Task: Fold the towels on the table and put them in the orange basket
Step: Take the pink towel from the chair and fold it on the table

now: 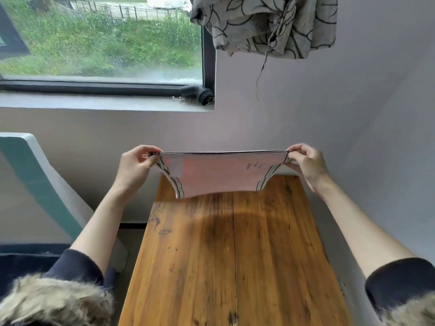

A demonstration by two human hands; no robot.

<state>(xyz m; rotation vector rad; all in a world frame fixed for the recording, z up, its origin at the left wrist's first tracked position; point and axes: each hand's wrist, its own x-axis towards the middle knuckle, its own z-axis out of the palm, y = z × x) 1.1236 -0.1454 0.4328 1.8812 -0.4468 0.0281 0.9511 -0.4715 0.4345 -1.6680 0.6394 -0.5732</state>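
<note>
small dark marks on towel (226,175), unreadable.

Pale pink towel (221,175) with striped grey-green ends; orange-brown wooden table (235,255); leaf-patterned grey curtain (263,24).

A home room: wooden table (233,255), window (101,41) onto grass, patterned curtain (263,24).
</note>
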